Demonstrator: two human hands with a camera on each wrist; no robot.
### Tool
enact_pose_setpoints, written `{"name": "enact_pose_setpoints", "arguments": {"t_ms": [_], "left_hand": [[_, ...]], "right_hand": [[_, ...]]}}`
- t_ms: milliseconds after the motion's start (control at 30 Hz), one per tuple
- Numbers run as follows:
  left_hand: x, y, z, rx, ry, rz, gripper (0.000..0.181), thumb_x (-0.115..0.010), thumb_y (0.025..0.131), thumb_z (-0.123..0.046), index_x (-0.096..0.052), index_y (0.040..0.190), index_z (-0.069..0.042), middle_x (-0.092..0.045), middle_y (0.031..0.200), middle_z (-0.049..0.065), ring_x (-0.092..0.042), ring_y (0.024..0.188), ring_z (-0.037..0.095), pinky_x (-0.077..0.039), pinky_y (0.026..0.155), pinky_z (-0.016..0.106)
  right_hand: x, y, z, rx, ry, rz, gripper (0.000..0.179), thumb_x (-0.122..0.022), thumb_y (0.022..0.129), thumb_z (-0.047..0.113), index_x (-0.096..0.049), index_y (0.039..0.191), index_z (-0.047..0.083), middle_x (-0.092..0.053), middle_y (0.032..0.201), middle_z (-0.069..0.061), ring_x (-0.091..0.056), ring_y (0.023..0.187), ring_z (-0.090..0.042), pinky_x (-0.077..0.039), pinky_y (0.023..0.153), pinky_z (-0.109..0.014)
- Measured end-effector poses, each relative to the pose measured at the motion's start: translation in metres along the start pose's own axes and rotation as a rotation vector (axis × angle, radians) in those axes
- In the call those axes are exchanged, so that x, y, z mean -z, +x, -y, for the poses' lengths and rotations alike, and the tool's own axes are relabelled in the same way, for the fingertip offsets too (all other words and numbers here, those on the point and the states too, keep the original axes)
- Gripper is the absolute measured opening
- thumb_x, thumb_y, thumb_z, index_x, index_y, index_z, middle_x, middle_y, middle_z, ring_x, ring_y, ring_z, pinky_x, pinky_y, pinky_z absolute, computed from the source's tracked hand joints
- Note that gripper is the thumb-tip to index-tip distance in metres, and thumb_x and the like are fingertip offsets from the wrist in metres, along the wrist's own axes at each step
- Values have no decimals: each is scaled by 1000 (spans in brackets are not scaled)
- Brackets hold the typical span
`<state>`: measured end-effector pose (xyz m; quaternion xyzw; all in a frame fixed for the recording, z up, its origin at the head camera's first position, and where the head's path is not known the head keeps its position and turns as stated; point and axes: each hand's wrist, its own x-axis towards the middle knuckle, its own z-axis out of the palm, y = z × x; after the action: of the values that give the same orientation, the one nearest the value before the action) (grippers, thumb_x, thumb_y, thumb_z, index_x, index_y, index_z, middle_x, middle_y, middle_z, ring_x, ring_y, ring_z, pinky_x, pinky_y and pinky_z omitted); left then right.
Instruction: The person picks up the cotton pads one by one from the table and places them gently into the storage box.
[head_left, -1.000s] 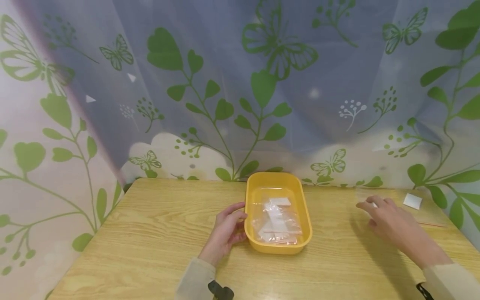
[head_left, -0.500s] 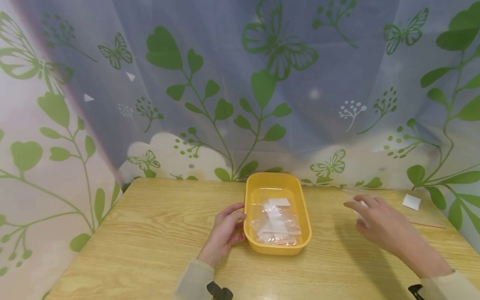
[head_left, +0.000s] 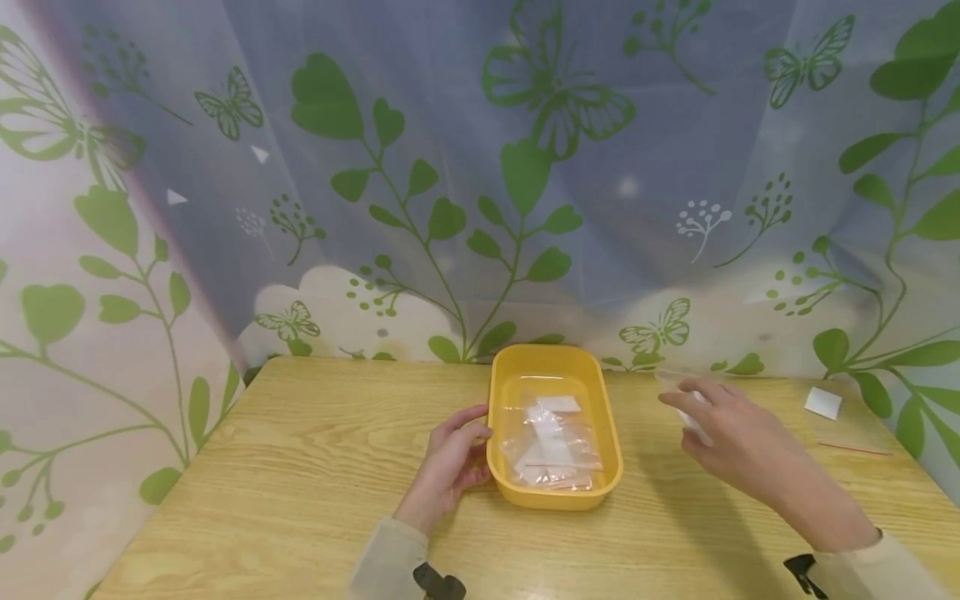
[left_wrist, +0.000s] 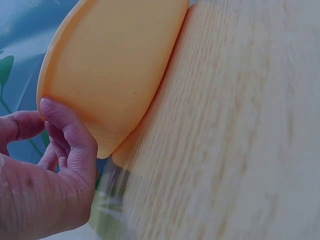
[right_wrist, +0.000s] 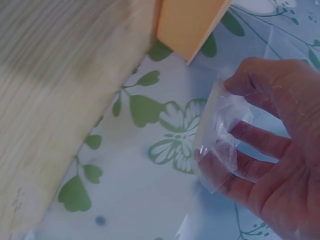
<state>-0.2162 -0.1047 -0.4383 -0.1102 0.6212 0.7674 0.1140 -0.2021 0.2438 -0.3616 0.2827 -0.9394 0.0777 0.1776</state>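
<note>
A yellow plastic tray (head_left: 502,492) stands on the wooden table, with several clear zip bags (head_left: 551,450) with white pieces lying in it. At its left side my left hand (head_left: 448,462) holds the rim, thumb and fingers at the edge in the left wrist view. To the right of the tray, my right hand (head_left: 738,442) is raised over the table. It pinches a clear plastic bag (right_wrist: 220,135) with something white inside, between thumb and fingers. The fingers partly hide that bag in the head view.
On the right of the table (head_left: 300,467) lies another clear bag with a red zip line (head_left: 855,447) and a white square (head_left: 823,403) in it. Behind the table hangs a curtain (head_left: 450,125) printed with leaves and butterflies.
My right hand has moved left toward the tray, carrying the clear bag away from the one at the far right. The left hand and tray stay in place.
</note>
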Motion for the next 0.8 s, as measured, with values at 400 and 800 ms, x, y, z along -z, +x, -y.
{"name": "enact_pose_setpoints", "arguments": {"t_ms": [400, 800], "left_hand": [[0, -1, 0, -3, -7, 2, 53, -59, 91, -14, -55, 144, -10, -64, 109, 8, -61, 79, 14, -49, 58, 22], [-1, 0, 0, 5, -17, -8, 54, -61, 89, -12, -56, 142, -10, -63, 109, 8, -60, 78, 13, -48, 57, 21]], "right_hand": [[-1, 22, 18, 73, 29, -63, 49, -78, 76, 2, -70, 124, 8, -67, 121, -17, -65, 106, -40, -58, 84, -56], [-1, 41, 42, 101, 77, -60, 48, -77, 78, 0, -70, 125, 7, -68, 119, -15, -67, 104, -34, -60, 83, -49]]}}
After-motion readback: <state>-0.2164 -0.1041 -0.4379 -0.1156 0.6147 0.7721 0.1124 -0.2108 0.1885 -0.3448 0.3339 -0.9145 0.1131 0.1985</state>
